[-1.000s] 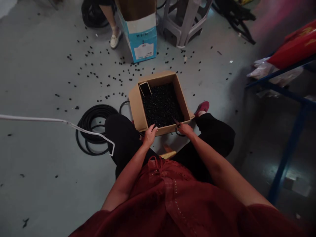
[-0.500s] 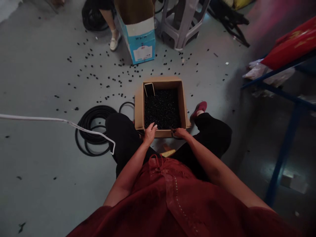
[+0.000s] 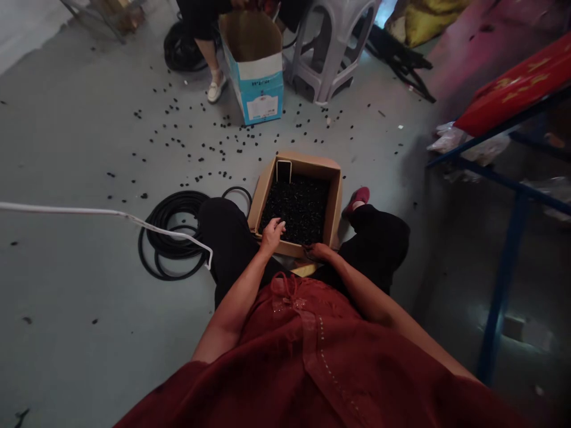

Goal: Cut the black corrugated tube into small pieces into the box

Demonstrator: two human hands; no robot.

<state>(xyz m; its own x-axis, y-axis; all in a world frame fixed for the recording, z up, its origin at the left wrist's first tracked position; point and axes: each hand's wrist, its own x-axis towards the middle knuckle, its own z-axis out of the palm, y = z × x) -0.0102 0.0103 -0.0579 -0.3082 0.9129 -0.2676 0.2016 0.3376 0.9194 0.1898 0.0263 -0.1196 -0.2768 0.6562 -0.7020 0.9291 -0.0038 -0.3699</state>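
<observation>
Above a cardboard box [image 3: 262, 193] of small black pieces [image 3: 297, 211] on the floor [image 3: 66, 255]: left hand [image 3: 272, 236] half-curled, fingertips at the pile; right hand [image 3: 319, 251] closed at the near rim around something small and dark, too unclear to name.

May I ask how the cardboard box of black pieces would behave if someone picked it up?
The cardboard box would probably feel heavy, since the black pieces fill much of it, and its thin walls look apt to flex. Tilted, those loose pieces would likely spill over the open top.
</observation>
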